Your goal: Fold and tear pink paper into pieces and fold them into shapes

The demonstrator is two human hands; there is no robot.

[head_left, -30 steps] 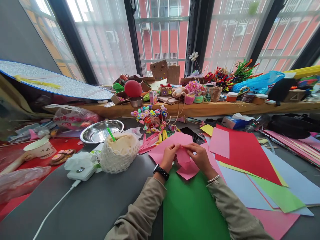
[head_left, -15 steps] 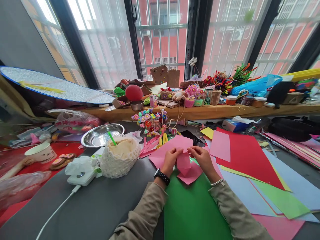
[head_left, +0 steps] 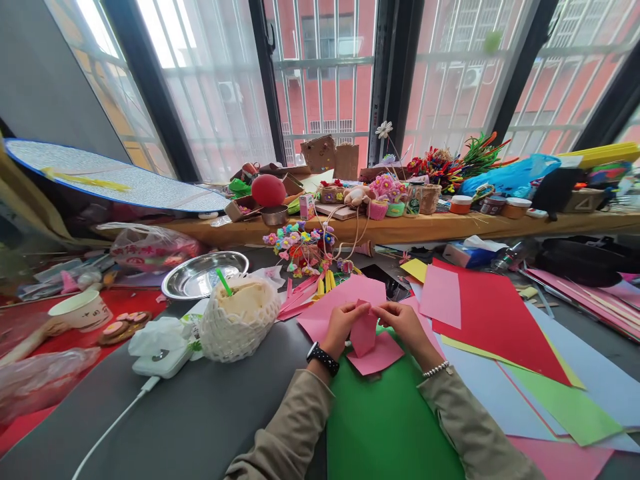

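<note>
Left hand (head_left: 343, 325) and right hand (head_left: 406, 323) pinch the top corners of a folded pink paper (head_left: 364, 333) above the green sheet (head_left: 385, 420); light, floppy, easily creased, best held at edges.

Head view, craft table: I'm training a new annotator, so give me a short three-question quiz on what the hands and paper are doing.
1. True or false: both hands hold the small folded pink paper piece.
2. Which sheet lies nearest the person, under the forearms? A) large green paper sheet B) large red paper sheet C) pale blue paper sheet
3. Fill in: the left hand has a black ____ on its wrist; the right hand has a bead bracelet.

Key: 1 true; 2 A; 3 watch.
</note>
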